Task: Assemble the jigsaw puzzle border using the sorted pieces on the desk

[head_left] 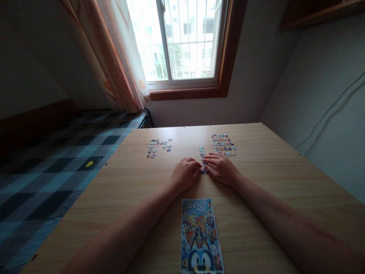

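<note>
A narrow upright strip of joined jigsaw pieces lies on the table between my hands. My left hand rests at the strip's lower left side, its fingers curled and pressed together; whatever is between the fingertips is too small to make out. From the right, my right hand lies palm down with its fingers stretched and a little apart, the tips touching the strip's right edge. Nearer to me, between my forearms, lies a Bluey picture sheet with a blue cartoon dog on it.
Loose jigsaw pieces are scattered at the table's far left. Rows of more puzzle pieces lie at the far right, just beyond my right hand. The wooden table stands beside a checkered bed, below a window.
</note>
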### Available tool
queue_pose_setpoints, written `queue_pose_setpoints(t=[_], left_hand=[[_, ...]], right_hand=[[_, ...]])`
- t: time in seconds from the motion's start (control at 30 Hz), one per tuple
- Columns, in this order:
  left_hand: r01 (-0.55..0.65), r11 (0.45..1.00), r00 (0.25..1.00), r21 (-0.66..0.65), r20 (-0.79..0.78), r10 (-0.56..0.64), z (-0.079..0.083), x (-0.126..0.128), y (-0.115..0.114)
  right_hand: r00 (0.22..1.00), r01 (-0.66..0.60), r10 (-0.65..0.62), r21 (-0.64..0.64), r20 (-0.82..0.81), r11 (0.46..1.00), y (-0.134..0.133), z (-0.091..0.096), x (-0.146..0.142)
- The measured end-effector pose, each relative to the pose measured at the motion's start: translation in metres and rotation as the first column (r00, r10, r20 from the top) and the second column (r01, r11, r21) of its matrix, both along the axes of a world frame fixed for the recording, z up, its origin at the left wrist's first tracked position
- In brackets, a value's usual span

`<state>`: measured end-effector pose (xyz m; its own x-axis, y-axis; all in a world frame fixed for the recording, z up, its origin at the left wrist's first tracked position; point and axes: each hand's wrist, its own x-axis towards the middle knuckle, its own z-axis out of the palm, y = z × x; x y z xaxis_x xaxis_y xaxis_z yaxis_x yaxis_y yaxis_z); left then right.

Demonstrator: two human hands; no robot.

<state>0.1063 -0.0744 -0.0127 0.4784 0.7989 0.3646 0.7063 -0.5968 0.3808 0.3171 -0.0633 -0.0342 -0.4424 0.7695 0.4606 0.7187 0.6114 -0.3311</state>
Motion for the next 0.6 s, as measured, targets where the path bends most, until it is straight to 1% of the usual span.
queue_pose_setpoints(t=[0.17,0.27,0.37,0.5,0.6], left_hand=[[-0.034,0.999,0.999,-0.011,0.01,0.034,0.0001,-0.0046,0.0018],[-0.04,0.999,0.999,-0.013,-0.002,0.04,0.0002,-0.0058,0.003],[-0.029,1.0,0.999,-0.009,-0.015,0.029,0.0004,-0.0057,0.0032],[-0.019,1.0,1.0,-0.002,-0.019,0.019,0.0,-0.0058,0.0024],[-0.015,1.0,1.0,-0.002,-0.02,0.015,-0.0005,-0.0067,0.0021]], right_hand=[[0.995,0.091,-0.09,0.003,-0.035,0.996,0.0029,-0.0019,0.003],[0.992,0.115,-0.115,-0.005,-0.053,0.993,0.0027,-0.0014,0.0032],[0.994,0.096,-0.096,-0.005,-0.059,0.995,0.0007,0.0,0.0023],[0.999,0.017,-0.017,-0.009,-0.034,1.0,-0.0019,0.0014,0.0016],[1.0,-0.013,0.013,-0.025,-0.005,1.0,-0.0025,0.0016,0.0018]])
